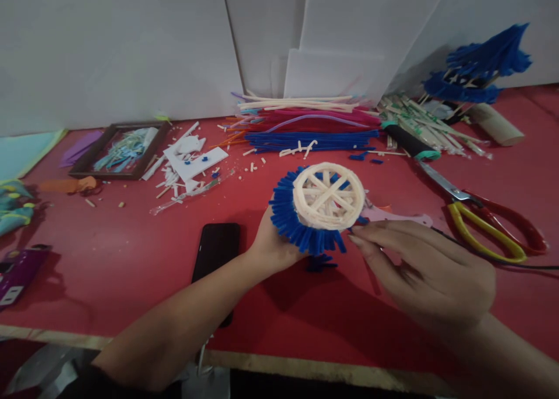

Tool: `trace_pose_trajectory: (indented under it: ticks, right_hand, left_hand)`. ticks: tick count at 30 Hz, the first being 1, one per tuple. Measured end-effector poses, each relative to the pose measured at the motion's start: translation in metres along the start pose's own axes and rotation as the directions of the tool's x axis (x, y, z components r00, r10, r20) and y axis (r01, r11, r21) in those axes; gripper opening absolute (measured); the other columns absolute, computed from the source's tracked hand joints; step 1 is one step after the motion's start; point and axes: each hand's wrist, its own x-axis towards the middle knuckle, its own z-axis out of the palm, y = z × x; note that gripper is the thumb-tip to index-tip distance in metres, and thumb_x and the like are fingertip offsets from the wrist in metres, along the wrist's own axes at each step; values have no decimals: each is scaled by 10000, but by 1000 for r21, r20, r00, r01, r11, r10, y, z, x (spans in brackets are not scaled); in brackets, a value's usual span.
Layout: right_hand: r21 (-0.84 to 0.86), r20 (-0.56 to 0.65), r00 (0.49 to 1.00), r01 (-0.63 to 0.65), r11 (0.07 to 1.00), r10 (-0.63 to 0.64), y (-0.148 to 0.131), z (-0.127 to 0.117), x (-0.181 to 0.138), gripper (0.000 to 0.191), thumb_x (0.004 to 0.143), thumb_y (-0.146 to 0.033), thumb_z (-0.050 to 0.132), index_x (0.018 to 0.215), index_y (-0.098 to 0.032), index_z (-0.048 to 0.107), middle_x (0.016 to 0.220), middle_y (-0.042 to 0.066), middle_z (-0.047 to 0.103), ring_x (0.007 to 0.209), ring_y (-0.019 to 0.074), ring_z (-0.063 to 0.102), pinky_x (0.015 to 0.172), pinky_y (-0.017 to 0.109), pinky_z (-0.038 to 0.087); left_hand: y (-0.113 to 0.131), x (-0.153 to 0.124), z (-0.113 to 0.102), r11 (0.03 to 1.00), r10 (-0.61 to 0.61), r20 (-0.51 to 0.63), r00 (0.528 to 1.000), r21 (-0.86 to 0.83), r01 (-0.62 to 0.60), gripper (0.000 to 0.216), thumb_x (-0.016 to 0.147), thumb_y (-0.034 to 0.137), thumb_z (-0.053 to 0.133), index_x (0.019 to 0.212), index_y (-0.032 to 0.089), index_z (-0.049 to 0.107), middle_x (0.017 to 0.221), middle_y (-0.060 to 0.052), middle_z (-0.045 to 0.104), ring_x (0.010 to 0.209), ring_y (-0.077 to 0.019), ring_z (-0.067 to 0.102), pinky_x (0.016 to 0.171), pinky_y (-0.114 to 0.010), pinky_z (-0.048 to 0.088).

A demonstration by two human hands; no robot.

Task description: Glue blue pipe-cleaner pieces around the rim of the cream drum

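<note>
The cream spoked disc [328, 194] with its blue fringe [285, 212] is up over the red surface [144, 253], the left hand [273, 242] closed on it from below with fingers hidden, while the right hand [430, 271] has thumb and forefinger nearly together by its right edge; whether that grip has hold of the small blue piece there, I cannot tell. A black phone [219, 247] lies just left. Farther out, green print on wrapped sticks [430, 122] and pale markings on a purple object [21, 274] are too blurred to read.
</note>
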Motion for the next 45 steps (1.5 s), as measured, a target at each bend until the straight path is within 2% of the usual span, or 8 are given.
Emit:
trace_pose_trajectory:
  ticks: [17,20,23,27,30,34,41,45]
  right_hand:
    - [4,-5,998,56,998,-56,-3,0,0,240,851,-88,651,999,-277,641,811,-29,744,730,157,710,681,272,580]
    - [86,14,1000,18,996,-19,0,-1,1,173,877,-118,627,959,-269,612,774,-26,722,655,127,665,634,253,539]
    - [125,33,998,-48,991,44,9,2,1,116,889,-145,623,903,-251,581,719,-27,676,579,101,586,600,246,492]
    - [37,194,981,24,999,-30,25,22,-5,77,938,-209,552,921,-216,627,828,28,705,754,166,640,706,315,507]
    - [20,300,951,70,997,-73,32,41,-12,188,947,-207,508,1045,-191,668,954,63,722,870,218,641,797,388,508]
    - [37,392,912,111,993,-117,32,55,-19,380,914,-100,451,1218,-221,644,1177,88,692,1042,257,615,900,455,476]
    - [197,442,870,141,970,-216,29,51,-21,322,941,-102,405,1088,-222,665,1040,23,714,917,138,638,846,292,515]
    - [157,432,887,105,982,-164,29,48,-22,318,971,-154,382,1180,-167,621,1056,82,682,931,176,618,842,331,525]
  left_hand:
    - [-2,1,0,1000,18,35,999,0,-18,556,555,529,762,1051,285,697,1072,-60,785,1229,-351,645,987,-434,564]
    - [-5,1,-10,996,72,-64,995,60,-68,610,526,550,777,1055,260,693,1075,-89,781,1244,-379,631,990,-480,559]
    - [-9,2,-22,947,303,-214,929,175,-268,551,540,490,824,1032,282,688,1130,-44,766,1335,-345,563,1096,-491,486]
    - [-10,5,-30,852,508,-286,812,303,-427,443,570,311,884,965,248,694,1155,-33,754,1286,-296,605,1171,-471,413]
    - [-10,6,-29,885,442,-290,849,293,-361,377,617,309,861,940,200,698,1063,-95,774,1190,-326,670,1102,-525,469]
    - [-11,4,-25,887,429,-237,872,291,-357,345,625,283,859,930,205,717,1048,-74,782,1106,-307,715,1064,-503,506]
    - [-12,-1,-24,915,342,-179,923,288,-283,426,637,296,856,1032,204,725,1171,-105,761,1177,-333,685,1063,-496,514]
    - [-13,1,-27,886,392,-179,902,337,-318,391,627,295,859,991,218,736,1099,-83,782,1126,-318,707,1050,-499,515]
